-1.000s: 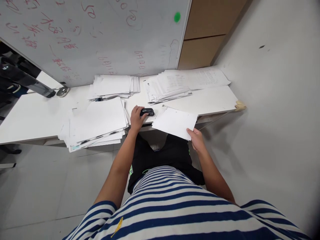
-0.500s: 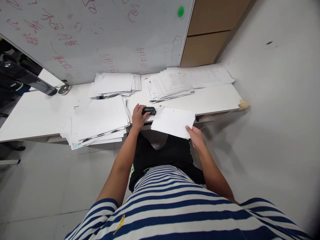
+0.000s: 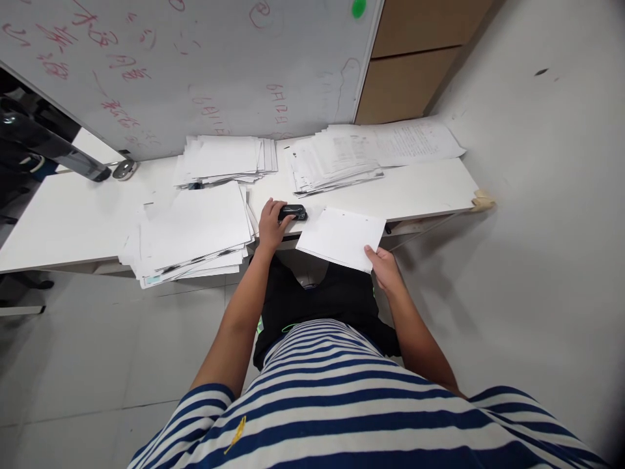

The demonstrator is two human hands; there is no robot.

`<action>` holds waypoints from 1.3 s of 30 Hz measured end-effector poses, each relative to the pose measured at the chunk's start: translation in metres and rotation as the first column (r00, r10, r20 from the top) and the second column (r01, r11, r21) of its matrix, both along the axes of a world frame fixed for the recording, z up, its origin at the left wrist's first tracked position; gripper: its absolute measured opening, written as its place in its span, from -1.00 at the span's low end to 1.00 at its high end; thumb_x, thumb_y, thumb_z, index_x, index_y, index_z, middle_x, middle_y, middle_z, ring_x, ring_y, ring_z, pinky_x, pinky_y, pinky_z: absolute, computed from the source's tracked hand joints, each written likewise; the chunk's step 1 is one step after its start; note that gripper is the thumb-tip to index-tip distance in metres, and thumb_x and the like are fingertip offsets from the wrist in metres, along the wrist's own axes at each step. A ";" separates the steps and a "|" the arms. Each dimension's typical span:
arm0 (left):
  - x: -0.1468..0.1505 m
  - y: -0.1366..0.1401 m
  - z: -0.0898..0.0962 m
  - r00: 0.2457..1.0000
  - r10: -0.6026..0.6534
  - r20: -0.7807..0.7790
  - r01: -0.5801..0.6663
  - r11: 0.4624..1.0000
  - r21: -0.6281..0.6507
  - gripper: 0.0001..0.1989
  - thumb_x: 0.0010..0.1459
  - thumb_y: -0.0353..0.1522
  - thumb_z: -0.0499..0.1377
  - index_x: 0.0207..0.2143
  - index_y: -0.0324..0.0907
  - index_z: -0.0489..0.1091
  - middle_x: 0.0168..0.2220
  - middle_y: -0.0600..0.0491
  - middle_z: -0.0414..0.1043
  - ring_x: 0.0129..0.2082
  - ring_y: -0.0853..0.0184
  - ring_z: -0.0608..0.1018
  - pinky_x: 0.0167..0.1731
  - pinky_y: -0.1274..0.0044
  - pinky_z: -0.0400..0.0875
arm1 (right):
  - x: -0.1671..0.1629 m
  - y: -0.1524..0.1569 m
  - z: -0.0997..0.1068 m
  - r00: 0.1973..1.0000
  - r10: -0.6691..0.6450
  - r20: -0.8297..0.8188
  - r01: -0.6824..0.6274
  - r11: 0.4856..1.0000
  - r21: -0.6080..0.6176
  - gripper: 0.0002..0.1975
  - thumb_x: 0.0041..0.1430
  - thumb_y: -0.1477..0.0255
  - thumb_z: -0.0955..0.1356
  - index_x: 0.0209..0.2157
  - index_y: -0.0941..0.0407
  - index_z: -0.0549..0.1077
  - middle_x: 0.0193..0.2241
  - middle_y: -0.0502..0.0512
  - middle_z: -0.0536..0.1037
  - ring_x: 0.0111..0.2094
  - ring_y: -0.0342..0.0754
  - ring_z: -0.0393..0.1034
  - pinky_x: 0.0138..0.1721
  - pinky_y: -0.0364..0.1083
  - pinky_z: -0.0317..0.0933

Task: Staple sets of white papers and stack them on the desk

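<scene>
a: what's in front of me?

b: a long white rectangular desk (image 3: 430,190), with a thick, uneven stack of white paper (image 3: 198,225) on your left, jutting past the front edge.

a: and my right hand (image 3: 385,268)?

b: it pinches a near corner of a thin white paper sheaf (image 3: 339,236), thumb on top.

a: my left hand (image 3: 271,223)?

b: your thumb and fingers grip one end of a small black oblong stapler (image 3: 295,212), on the desk between stack and sheaf.

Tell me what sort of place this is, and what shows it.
Probably an office or similar workroom: there is a whiteboard with red handwriting, stacks of paper on a long white desk, and what looks like a black stapler.
</scene>
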State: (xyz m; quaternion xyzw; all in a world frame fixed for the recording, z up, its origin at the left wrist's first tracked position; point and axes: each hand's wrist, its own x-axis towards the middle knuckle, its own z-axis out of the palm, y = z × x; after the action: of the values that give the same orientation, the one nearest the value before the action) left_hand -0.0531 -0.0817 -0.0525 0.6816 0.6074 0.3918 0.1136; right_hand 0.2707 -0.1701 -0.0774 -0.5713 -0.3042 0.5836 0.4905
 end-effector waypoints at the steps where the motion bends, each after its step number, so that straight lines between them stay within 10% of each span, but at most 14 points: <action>1: 0.000 0.000 0.000 1.000 -0.001 0.002 0.001 1.000 0.003 -0.55 0.24 -0.06 0.17 0.07 -0.11 0.41 0.16 -0.14 0.38 0.35 0.06 0.24 0.32 0.29 0.15 | -0.001 0.001 0.001 1.000 -0.003 -0.006 0.003 1.000 0.004 -0.45 -0.18 -0.01 0.56 -0.24 0.11 0.62 -0.26 0.11 0.69 -0.21 0.10 0.60 -0.06 0.08 0.46; 39: -0.001 0.000 -0.004 0.996 -0.011 -0.090 0.017 0.997 0.071 -0.60 0.26 -0.10 0.16 0.07 -0.06 0.39 0.11 -0.10 0.42 0.33 0.09 0.29 0.27 0.27 0.27 | -0.013 0.014 0.002 0.997 0.047 0.061 -0.049 0.998 0.037 -0.43 -0.12 -0.03 0.52 -0.20 0.12 0.60 -0.22 0.12 0.69 -0.18 0.10 0.59 -0.10 0.05 0.45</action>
State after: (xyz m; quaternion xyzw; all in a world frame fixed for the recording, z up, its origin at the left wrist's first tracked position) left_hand -0.0536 -0.0820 -0.0570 0.7063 0.5927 0.3817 0.0648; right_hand 0.2579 -0.1560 -0.0756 -0.5718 -0.3435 0.5717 0.4778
